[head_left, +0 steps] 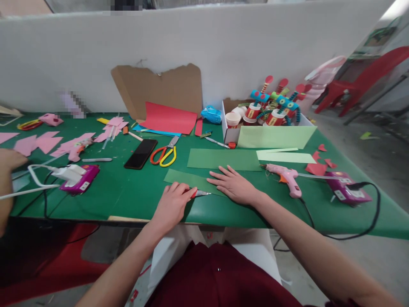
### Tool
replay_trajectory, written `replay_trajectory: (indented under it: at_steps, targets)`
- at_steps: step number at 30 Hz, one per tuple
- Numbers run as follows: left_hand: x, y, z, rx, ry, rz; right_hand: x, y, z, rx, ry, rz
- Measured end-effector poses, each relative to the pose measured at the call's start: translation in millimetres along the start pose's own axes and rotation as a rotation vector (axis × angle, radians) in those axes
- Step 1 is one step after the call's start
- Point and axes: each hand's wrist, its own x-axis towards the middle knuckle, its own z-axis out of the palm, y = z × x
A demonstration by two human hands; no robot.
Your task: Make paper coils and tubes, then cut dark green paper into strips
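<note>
My left hand (172,201) is closed around a small red-handled knife (202,193), its metal blade pointing right along the lower edge of a narrow green paper strip (182,177). Fingers spread, my right hand (232,184) lies flat on the strip's right part and covers some of it. Just behind the strip is a wider green paper piece (220,159). Pale green strips (286,157) overlap that piece's right end. To the right of my right hand rests a pink glue gun (287,175).
Scissors (164,155) and a phone (141,154) lie back left. A box (228,133) of decorated paper cups stands behind. Purple power strips (347,189) with cords sit at both sides. Another person's arm (8,179) is at far left.
</note>
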Motion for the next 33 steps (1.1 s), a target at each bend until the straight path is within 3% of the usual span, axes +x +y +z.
replay_trajectory:
  at_steps: [6, 11, 16, 23, 33]
  targets:
    - [-1, 2, 2.5, 0.003, 0.010, 0.006, 0, 2, -6, 0.052, -0.018, 0.014]
    - [-3, 0, 2.0, 0.026, 0.006, 0.001, -19, 15, -17, 0.087, -0.011, 0.088]
    - [1, 5, 1.0, 0.031, 0.018, -0.007, -35, 22, -13, 0.029, -0.034, 0.050]
    - [6, 16, 2.0, 0.022, 0.004, 0.035, -33, 18, -11, -0.010, -0.032, 0.043]
    - [3, 12, -2.8, 0.079, -0.013, 0.002, -33, 14, -14, 0.047, -0.040, 0.029]
